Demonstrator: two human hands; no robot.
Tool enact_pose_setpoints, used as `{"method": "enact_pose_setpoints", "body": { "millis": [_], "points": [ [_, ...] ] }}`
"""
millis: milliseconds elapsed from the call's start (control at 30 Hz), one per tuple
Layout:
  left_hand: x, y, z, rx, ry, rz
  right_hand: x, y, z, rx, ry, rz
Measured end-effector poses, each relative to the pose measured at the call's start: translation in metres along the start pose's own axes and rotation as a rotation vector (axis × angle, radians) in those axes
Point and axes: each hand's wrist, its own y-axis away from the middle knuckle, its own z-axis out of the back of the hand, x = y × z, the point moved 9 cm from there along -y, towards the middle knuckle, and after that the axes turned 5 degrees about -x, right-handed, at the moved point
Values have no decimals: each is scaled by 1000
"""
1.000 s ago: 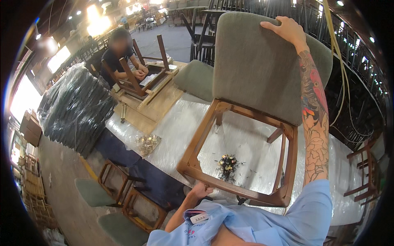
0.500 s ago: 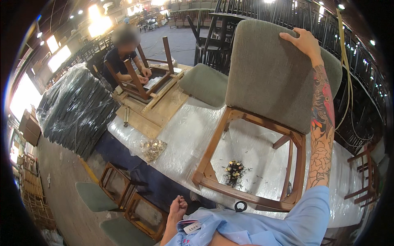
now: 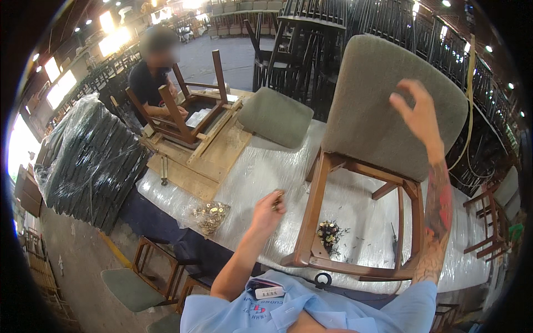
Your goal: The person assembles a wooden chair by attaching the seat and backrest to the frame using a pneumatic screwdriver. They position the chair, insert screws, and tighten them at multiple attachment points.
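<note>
Right hand (image 3: pixel 416 114), fingers loosely apart, is nearer, before the back of the chair (image 3: pixel 377 100); contact is unclear. Left hand (image 3: pixel 267 215) pinches a small brassy piece (image 3: pixel 277 201), left of the chair, which rises lengthwise away on the table (image 3: pixel 250 166).

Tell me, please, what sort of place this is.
Probably a furniture workshop: there is a seatless upholstered chair, a pile of small fasteners, and a co-worker at an upturned wooden frame.
</note>
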Motion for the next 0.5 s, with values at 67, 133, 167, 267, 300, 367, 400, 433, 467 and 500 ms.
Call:
{"method": "enact_pose_setpoints", "body": {
  "millis": [67,133,167,267,300,367,400,433,467,500],
  "points": [
    [7,-4,-44,123,-92,36,46,48,-37,399,-393,-276],
    [19,-8,-86,212,-168,77,75,97,-62,608,-559,-336],
    [21,-7,-101,237,-208,89,90,111,-68,581,-603,-312],
    [25,3,-124,352,-293,145,105,146,-97,681,-677,-483],
    [29,1,-125,368,-241,170,105,152,-105,716,-712,-534],
    [31,-5,-121,374,-205,212,100,162,-123,780,-790,-633],
    [31,-8,-120,377,-189,231,100,162,-128,788,-817,-607],
    [32,-9,-118,374,-196,243,99,162,-132,795,-843,-583],
    [35,-9,-116,373,-210,261,96,164,-135,795,-872,-565],
    [37,-10,-116,373,-225,281,93,165,-140,806,-886,-546]
  ]
}}
